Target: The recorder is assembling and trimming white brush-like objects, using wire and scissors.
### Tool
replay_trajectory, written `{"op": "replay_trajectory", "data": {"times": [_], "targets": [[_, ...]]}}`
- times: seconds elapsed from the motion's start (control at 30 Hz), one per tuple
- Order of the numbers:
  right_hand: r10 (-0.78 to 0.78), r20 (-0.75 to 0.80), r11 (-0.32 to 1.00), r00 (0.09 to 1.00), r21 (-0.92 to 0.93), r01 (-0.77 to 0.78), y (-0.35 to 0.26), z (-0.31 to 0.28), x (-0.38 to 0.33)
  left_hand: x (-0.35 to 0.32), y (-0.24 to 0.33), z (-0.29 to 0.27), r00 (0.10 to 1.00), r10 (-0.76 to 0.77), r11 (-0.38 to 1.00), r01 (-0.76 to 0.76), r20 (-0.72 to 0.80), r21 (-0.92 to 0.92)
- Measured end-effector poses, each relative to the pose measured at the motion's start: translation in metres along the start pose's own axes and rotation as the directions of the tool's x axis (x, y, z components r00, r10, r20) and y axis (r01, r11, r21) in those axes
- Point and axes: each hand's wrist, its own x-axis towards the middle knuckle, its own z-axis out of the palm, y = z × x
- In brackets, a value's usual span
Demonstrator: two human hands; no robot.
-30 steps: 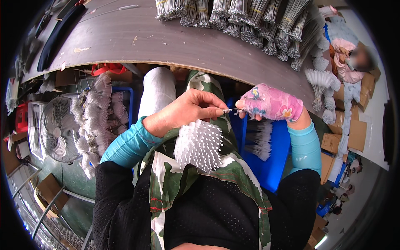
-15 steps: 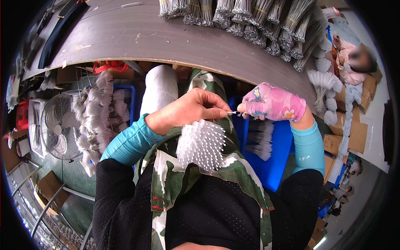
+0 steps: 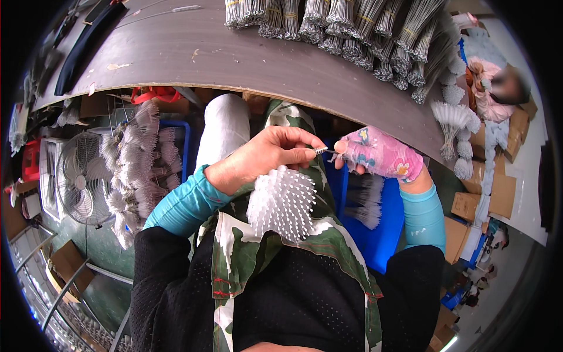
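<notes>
My left hand (image 3: 267,158), bare with a teal sleeve, grips a bunch of white bristle-tipped wire brushes (image 3: 282,202) that fans out downward over my camouflage apron (image 3: 246,252). Its thumb and forefinger pinch the near end of a thin metal wire stem (image 3: 326,152). My right hand (image 3: 378,155), in a pink flowered fingerless glove, pinches the other end of that stem. The two hands almost meet just below the edge of the grey table (image 3: 193,58).
Several bundles of metal wire stems (image 3: 358,29) lie on the table's far side. A blue bin (image 3: 375,229) with brushes sits under my right arm. More brushes (image 3: 138,170) and a floor fan (image 3: 82,176) stand at left. Another person (image 3: 492,88) sits at right among cardboard boxes.
Both hands stay joined at the wire stem with only slight shifts. The brush bunch keeps hanging below my left hand.
</notes>
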Motion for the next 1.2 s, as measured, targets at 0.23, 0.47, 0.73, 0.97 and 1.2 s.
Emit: {"op": "replay_trajectory", "data": {"times": [0.23, 0.47, 0.73, 0.97, 1.2], "targets": [[-0.013, -0.016, 1.000, 1.000, 0.000, 0.013, 0.002, 0.003, 0.000, 0.002, -0.002, 0.001, 0.999, 0.047, 0.997, -0.046, -0.023, 0.065], [-0.027, -0.078, 0.999, 0.997, -0.034, 0.025, -0.006, 0.008, -0.002, 0.002, -0.001, -0.001, 0.997, 0.051, 0.993, -0.046, -0.049, 0.108], [-0.133, -0.088, 0.959, 0.987, 0.241, 0.151, 0.002, 0.010, -0.001, -0.006, 0.003, -0.005, 0.997, 0.011, 0.979, -0.025, -0.071, -0.204], [-0.521, -0.286, 0.588, 0.804, 0.563, 0.582, 0.051, 0.071, 0.051, -0.049, -0.049, -0.029, 0.922, 0.249, 0.964, -0.266, -0.297, -0.017], [-0.528, -0.320, 0.448, 0.787, 0.683, 0.578, 0.032, 0.077, 0.082, -0.029, -0.070, -0.030, 0.858, 0.510, 0.673, -0.351, -0.065, 0.651]]}}
